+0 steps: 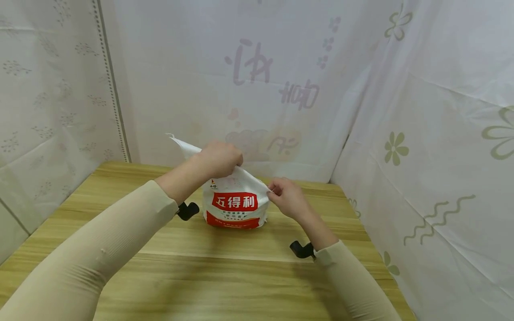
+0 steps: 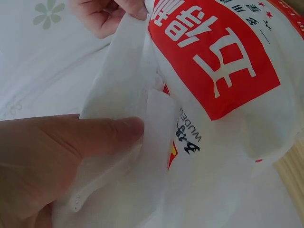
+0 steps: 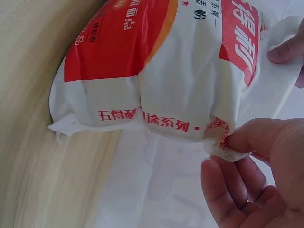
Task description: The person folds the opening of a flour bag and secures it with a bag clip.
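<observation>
A white flour bag (image 1: 234, 209) with red panels and printed characters stands upright on the wooden table, its top part pulled up into a slanting flap. My left hand (image 1: 221, 158) grips the upper edge of the bag near its middle; in the left wrist view the thumb (image 2: 111, 135) lies over a fold of the white material. With thumb and fingers, my right hand (image 1: 290, 197) pinches the right upper corner of the bag. The right wrist view shows that corner between the thumb and fingers (image 3: 237, 180). The far left corner of the flap sticks up free.
The wooden table (image 1: 225, 276) stretches out in front of and beside the bag. Pale patterned curtains hang behind (image 1: 192, 67) and on the right (image 1: 441, 147). A black camera mount is on each wrist, the left one (image 1: 188, 211) close beside the bag.
</observation>
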A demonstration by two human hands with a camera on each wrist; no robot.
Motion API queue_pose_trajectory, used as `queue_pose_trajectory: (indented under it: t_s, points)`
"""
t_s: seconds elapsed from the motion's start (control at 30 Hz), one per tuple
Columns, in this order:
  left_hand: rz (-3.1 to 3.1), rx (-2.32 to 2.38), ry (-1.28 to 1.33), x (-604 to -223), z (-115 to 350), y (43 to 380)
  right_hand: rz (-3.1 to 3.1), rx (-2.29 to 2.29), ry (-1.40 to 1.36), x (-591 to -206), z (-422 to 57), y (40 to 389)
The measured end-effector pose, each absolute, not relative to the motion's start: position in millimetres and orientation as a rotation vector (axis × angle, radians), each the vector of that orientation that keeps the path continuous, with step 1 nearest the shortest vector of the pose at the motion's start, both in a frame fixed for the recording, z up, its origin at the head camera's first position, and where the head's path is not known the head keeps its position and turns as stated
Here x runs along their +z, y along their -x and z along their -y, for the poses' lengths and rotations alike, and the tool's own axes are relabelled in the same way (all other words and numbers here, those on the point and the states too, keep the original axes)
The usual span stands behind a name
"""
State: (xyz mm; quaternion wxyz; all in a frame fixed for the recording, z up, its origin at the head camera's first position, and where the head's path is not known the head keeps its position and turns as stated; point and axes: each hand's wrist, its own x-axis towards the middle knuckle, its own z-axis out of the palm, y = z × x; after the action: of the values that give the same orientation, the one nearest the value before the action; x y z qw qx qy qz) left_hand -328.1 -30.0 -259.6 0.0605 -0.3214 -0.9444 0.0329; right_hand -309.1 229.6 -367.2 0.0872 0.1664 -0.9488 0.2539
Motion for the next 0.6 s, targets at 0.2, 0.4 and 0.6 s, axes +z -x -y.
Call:
queue_pose_trajectory:
  t_s: [0.2, 0.4, 0.6]
  points:
    - [2.915, 0.037, 0.981, -247.5, 37.7, 326.0, 2.79, 0.76, -0.521, -370.5, -229.8, 309.5]
    - [2.879, 0.09, 0.991, -234.7, 49.1, 328.2, 2.81, 0.78, -0.483, -368.7, -228.8, 309.9]
    - [2.796, 0.129, 1.052, -238.2, 52.5, 330.7, 2.841, 0.759, -0.463, -368.2, -228.4, 310.3]
